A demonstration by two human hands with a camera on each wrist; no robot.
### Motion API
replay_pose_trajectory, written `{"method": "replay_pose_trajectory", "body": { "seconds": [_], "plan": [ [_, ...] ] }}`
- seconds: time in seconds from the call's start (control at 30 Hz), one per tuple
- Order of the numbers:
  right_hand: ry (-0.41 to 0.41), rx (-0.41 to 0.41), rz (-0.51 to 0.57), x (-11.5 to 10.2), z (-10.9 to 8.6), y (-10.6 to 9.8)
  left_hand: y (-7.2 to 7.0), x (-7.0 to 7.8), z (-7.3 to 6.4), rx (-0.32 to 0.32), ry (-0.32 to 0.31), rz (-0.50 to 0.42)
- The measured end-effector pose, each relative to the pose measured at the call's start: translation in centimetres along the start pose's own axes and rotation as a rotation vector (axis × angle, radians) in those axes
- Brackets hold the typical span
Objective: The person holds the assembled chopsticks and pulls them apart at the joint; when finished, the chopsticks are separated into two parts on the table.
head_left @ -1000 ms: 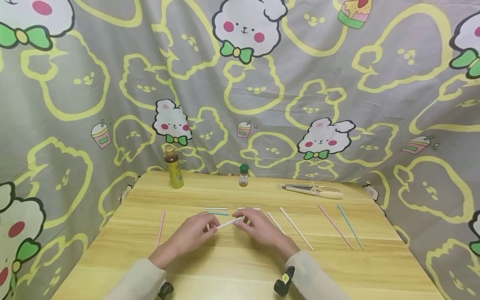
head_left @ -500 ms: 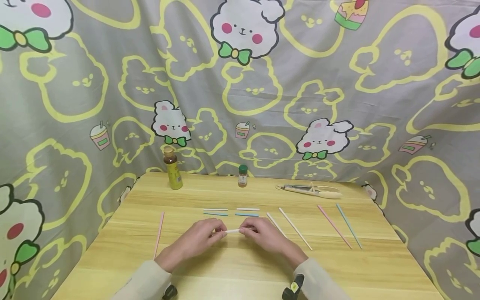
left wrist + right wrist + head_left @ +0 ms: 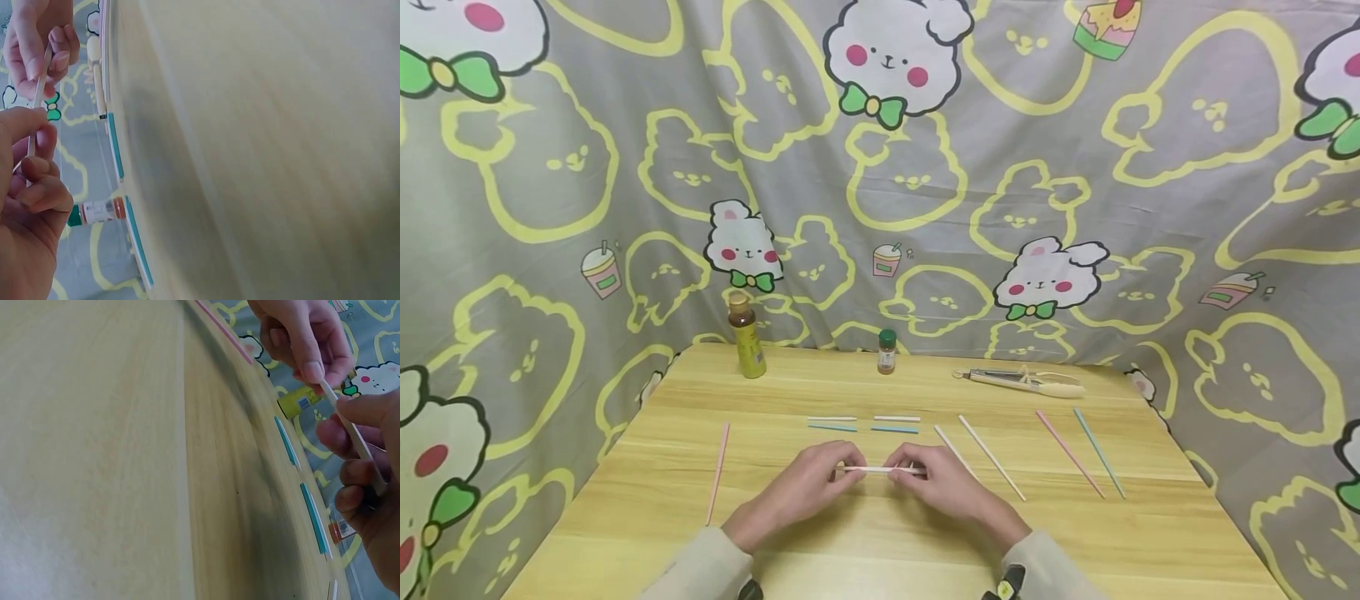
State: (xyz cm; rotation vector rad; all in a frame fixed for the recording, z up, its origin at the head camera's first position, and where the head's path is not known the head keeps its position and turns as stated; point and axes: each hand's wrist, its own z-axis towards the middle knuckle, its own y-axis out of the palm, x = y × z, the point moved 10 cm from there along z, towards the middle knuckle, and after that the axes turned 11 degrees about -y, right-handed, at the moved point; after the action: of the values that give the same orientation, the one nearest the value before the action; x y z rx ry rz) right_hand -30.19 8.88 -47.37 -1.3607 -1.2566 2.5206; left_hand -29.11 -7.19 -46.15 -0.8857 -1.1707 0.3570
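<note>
A slim white stick (image 3: 876,469) is held level above the table, spanning both hands. My left hand (image 3: 820,482) pinches its left part between thumb and fingers. The right part is pinched by my right hand (image 3: 946,483) in the same manner, and a short bare length shows between the two grips. In the left wrist view the white stick (image 3: 40,90) runs from the near left hand (image 3: 31,200) to the right hand (image 3: 40,47). The right wrist view shows the stick (image 3: 356,434) crossing the right fingers, its near end against the palm.
Beyond the hands lie short white sticks (image 3: 897,418) and short blue sticks (image 3: 895,430) in two pairs. A pink stick (image 3: 718,475) lies left; longer white (image 3: 992,458), pink (image 3: 1071,454) and blue sticks (image 3: 1100,454) lie right. Behind stand a yellow bottle (image 3: 749,346), spice jar (image 3: 887,352) and tongs (image 3: 1022,382).
Both hands have come nearer the body and shifted right with the white stick, which has turned from slanted to level. The short sticks behind the hands are now uncovered.
</note>
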Motion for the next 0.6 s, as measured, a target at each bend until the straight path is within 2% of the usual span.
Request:
{"method": "replay_pose_trajectory", "body": {
  "seconds": [0.27, 0.6],
  "plan": [
    [0.003, 0.053, -0.038, -0.3, -0.3, -0.4, 0.1, 1.4, 0.1, 0.051, 0.049, 0.004],
    [-0.055, 0.080, -0.118, -1.0, -0.5, -0.8, 0.4, 1.5, 0.2, 0.064, 0.051, 0.040]
  ]
}}
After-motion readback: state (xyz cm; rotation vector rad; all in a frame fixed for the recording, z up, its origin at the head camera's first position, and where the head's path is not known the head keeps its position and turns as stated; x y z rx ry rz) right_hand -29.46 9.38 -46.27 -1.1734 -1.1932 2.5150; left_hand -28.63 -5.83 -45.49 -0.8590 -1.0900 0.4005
